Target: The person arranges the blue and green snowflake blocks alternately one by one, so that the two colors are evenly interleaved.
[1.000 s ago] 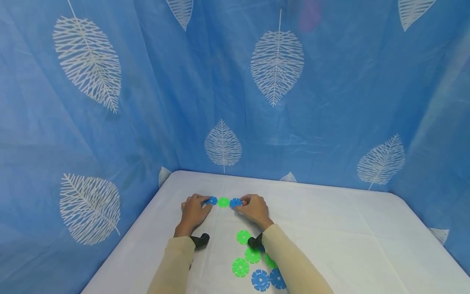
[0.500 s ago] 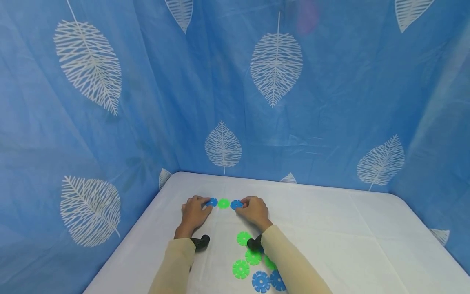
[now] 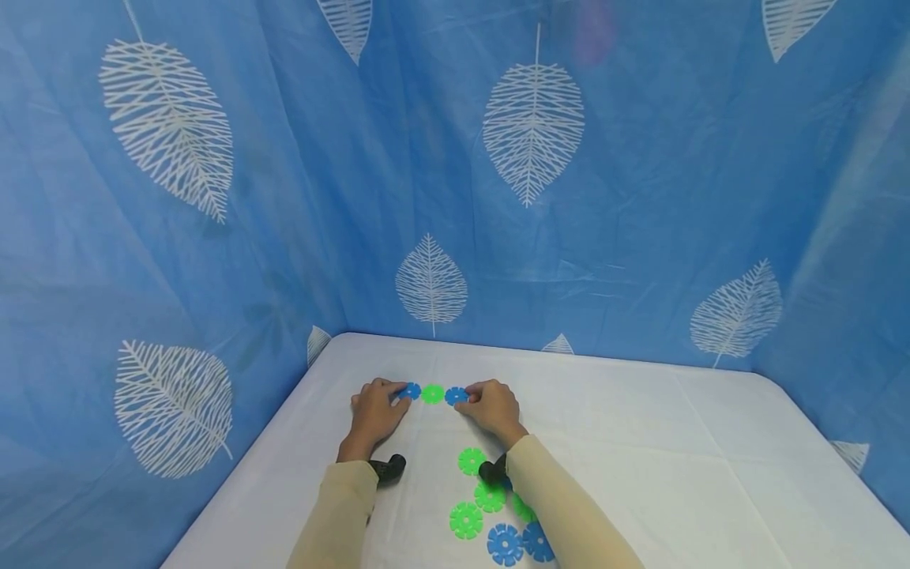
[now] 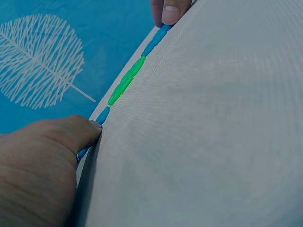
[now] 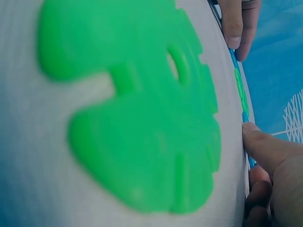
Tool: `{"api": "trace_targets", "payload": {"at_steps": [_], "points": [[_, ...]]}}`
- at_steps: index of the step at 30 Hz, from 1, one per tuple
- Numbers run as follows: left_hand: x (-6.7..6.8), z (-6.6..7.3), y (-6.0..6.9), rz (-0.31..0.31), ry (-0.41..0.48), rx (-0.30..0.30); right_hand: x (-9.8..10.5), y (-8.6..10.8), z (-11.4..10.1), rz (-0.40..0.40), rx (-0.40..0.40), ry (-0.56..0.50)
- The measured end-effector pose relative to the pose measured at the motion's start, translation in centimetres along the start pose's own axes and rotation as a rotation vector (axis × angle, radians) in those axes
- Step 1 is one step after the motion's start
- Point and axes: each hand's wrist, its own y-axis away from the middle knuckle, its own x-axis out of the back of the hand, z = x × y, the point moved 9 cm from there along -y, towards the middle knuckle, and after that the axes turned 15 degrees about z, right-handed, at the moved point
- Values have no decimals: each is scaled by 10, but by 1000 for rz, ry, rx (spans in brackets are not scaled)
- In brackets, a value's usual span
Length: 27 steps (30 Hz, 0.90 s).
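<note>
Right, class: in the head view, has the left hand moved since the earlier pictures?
No: the left hand shows no visible shift in any direction against the white table's far-left corner.

A curtained-off nook, its wider setting hidden: blue fabric [image 3: 640, 197] printed with large white skeleton leaves [image 3: 533, 133] hangs in folds along the left, far and right sides, closing in a white, round-cornered worktop [image 3: 675, 466]. Whether home, office or lab cannot be told.
</note>
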Motion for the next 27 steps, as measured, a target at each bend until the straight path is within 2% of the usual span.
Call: {"api": "trace_targets", "payload": {"at_steps": [12,16,20,27], "points": [[-4,2,2,9,27,-14,6,3,4,-17,-28,-32],[-4,1,1,0,16,-12,10,0,1,-14,-12,-72],[-4,0,-2,-4,8,-14,23,-6,-11,6,44,-103],[-5,-2,-1,-7,8,-12,56,-18,-34,83,90,-137]]}}
